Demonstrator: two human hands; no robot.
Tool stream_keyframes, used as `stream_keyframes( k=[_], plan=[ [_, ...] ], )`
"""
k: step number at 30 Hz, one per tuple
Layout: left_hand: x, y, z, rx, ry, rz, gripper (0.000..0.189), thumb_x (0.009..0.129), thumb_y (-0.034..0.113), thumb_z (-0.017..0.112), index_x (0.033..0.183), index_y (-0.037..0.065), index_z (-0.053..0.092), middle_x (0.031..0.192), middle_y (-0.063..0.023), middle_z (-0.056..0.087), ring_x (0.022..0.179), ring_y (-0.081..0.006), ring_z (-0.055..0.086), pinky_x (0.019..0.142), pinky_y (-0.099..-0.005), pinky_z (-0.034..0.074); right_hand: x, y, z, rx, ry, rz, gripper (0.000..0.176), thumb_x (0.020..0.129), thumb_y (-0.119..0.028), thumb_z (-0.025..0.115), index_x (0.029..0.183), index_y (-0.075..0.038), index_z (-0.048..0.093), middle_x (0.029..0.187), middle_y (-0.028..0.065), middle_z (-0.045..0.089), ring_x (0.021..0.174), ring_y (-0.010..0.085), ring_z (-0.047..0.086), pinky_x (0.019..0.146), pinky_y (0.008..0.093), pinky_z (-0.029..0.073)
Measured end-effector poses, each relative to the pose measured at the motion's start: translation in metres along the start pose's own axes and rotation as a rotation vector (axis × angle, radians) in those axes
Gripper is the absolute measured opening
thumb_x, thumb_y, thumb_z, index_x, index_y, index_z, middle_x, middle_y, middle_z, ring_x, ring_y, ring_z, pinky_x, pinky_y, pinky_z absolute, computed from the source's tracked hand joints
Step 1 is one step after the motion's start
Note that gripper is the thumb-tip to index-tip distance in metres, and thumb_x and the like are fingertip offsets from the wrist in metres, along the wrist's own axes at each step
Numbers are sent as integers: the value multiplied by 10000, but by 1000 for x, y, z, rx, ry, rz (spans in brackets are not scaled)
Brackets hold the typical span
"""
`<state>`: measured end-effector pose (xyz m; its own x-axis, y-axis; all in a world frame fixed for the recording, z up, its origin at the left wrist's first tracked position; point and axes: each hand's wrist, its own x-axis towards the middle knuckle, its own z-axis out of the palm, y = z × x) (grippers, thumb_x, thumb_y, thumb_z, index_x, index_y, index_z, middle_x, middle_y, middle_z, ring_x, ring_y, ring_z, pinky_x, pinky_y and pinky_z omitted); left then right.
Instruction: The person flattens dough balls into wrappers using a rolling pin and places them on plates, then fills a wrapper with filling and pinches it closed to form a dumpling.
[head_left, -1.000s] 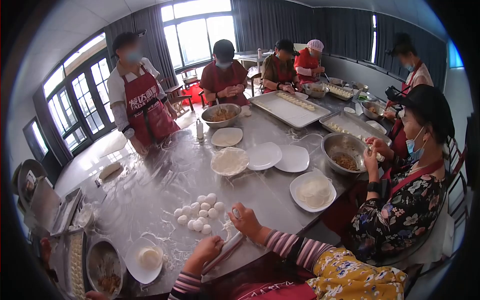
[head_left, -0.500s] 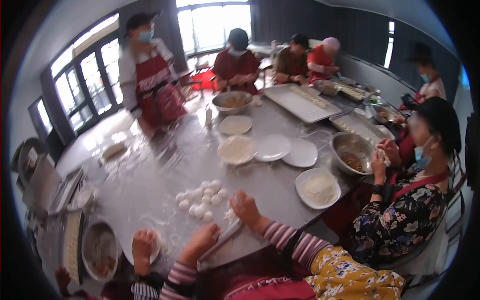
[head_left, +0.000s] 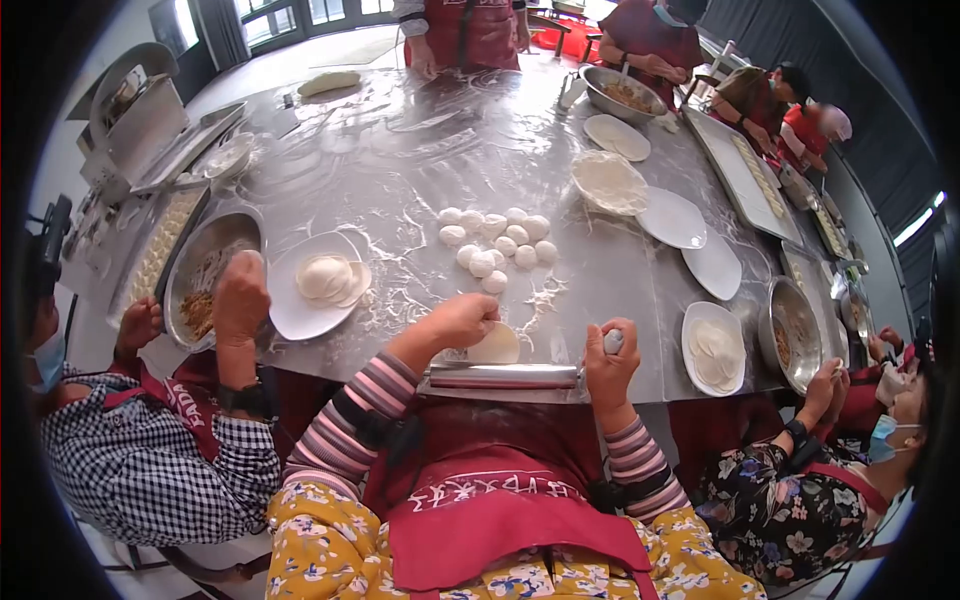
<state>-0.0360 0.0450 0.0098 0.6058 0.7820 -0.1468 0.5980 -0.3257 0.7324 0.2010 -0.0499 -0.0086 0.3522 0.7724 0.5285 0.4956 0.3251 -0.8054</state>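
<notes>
My right hand (head_left: pixel 611 362) is wrapped round the grey-tipped handle of a metal rolling pin (head_left: pixel 505 376), which lies along the near table edge. My left hand (head_left: pixel 458 322) is closed at the edge of a flat round dough wrapper (head_left: pixel 494 346), just beyond the pin. The exact finger grip there is partly hidden. A cluster of small white dough balls (head_left: pixel 482 264) sits on the floured metal table (head_left: pixel 360 150) beyond my hands.
To the left, a co-worker's hand (head_left: pixel 242 295) is over a bowl of filling (head_left: pixel 190 315), beside a plate of wrappers (head_left: pixel 290 320). To the right are another wrapper plate (head_left: pixel 690 350), white plates (head_left: pixel 670 217), a steel bowl (head_left: pixel 775 320) and a co-worker's hands (head_left: pixel 822 388).
The view has tipped down and turned. The rolling pin went from slanted, with a hand near each end, to level. My left hand is now at the wrapper; my right hand grips the handle.
</notes>
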Motion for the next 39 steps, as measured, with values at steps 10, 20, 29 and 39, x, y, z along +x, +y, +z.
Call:
stream_keyframes(
  k=[10,20,29,39],
  plan=[
    [-22,8,5,14,262,62,193,764,167,600,855,12,529,831,-215,574,815,-378,576,705,-441,450,0,-10,1,43,0,25,173,822,1,625,821,-53,461,659,50,467,459,117,465,428,268,371],
    [-99,-53,-142,38,1041,-302,215,802,63,596,996,-27,573,910,-146,634,852,-220,613,774,-307,487,0,-5,2,28,5,-1,177,824,2,630,819,-44,458,681,44,459,504,103,443,456,253,369],
    [1,-6,-62,126,403,-71,230,802,117,589,1015,32,605,927,-159,620,862,-268,621,769,-356,496,-3,-1,-2,20,-7,17,183,802,1,647,829,-34,469,713,77,487,554,161,454,511,261,392],
    [37,14,-11,738,325,258,138,724,103,630,841,55,575,962,-125,548,953,-291,562,789,-408,474,-6,-1,-8,54,-7,26,200,784,6,663,837,-47,478,697,65,490,524,144,456,485,257,388]
  ],
)
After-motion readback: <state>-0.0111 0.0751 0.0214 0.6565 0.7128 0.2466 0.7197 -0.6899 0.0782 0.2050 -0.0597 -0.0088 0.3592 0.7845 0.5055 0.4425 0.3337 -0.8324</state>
